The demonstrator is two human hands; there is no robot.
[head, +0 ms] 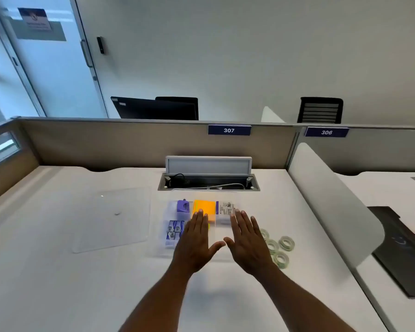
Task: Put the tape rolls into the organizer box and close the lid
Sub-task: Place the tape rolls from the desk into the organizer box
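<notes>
A clear plastic organizer box (pixel 170 248) lies on the white desk, holding a purple item, orange sticky notes and small blue packs. Its clear lid (pixel 113 219) lies flat on the desk to the left, apart from the box. Several green tape rolls (pixel 285 243) sit on the desk just right of the box. My left hand (pixel 194 243) and my right hand (pixel 248 243) hover flat and side by side over the box, fingers spread, holding nothing. The hands hide the box's near middle and part of the tape rolls.
An open cable hatch (pixel 209 182) with wires sits just behind the box. A beige partition (pixel 130 142) runs along the desk's back. A white curved divider (pixel 333 207) bounds the right side, with a dark mat (pixel 400 250) on the neighbouring desk.
</notes>
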